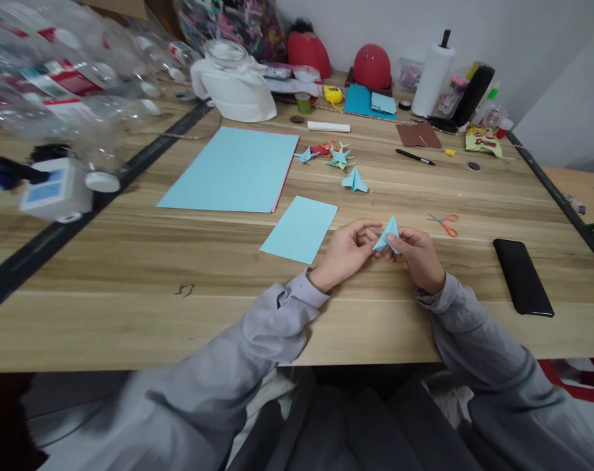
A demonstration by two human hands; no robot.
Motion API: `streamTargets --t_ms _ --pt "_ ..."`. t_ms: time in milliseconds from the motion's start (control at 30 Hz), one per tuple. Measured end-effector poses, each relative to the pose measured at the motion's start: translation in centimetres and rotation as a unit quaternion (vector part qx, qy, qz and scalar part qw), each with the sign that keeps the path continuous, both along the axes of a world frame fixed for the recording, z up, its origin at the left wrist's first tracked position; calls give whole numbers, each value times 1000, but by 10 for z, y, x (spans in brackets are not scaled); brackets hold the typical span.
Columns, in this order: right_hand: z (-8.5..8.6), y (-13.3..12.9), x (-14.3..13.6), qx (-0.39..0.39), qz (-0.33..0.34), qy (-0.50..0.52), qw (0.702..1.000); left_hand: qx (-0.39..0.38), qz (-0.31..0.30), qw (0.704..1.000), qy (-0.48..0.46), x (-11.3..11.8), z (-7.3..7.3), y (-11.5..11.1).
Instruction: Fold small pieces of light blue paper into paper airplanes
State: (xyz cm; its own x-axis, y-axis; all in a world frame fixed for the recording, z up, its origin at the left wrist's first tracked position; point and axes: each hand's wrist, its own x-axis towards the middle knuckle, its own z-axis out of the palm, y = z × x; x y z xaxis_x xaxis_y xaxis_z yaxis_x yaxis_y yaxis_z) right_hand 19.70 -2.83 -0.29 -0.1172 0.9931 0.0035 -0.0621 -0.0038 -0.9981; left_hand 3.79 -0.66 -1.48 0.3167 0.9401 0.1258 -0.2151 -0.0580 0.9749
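Observation:
Above the table's front part, a small piece of folded light-blue paper (390, 233) stands pointed between my two hands. My right hand (419, 254) grips it from the right, thumb pressed on its front face. At its lower left corner, my left hand (349, 250) pinches the paper with thumb and fingertips; the index finger is curved and partly raised. A flat light-blue sheet (301, 229) lies left of my left hand. Farther back sit a folded blue paper figure (355, 180) and a small pile of colored folded paper figures (337, 156).
A large light-blue sheet stack (238, 170) lies at the left. Orange-handled scissors (444, 224) and a black phone (523, 277) are at the right. A pen (415, 157) lies farther back. Plastic bottles (66, 85) crowd the far left, near a white wrapped jar (238, 88).

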Motion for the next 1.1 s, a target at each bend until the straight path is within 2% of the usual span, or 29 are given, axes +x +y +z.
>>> streamTargets --t_ms 100,233,367,533,700,867,1100 --pt "1 0 0 15 1 -3 1000 -28 -36 999 22 -1 1 2" --pt "0 1 3 25 1 -22 999 -10 -74 995 66 -4 5 2" --pt "1 1 3 30 14 -45 998 -5 -56 994 89 -7 10 2" --pt "6 1 3 39 10 -80 996 -53 -61 994 76 -8 15 3" --pt "7 1 3 43 -6 -81 996 -110 -59 992 32 -6 13 2" --pt "6 0 2 46 -19 -79 996 -128 -61 990 13 -6 11 1" --pt "1 1 1 44 -17 -68 997 -49 -70 994 66 -9 12 0"
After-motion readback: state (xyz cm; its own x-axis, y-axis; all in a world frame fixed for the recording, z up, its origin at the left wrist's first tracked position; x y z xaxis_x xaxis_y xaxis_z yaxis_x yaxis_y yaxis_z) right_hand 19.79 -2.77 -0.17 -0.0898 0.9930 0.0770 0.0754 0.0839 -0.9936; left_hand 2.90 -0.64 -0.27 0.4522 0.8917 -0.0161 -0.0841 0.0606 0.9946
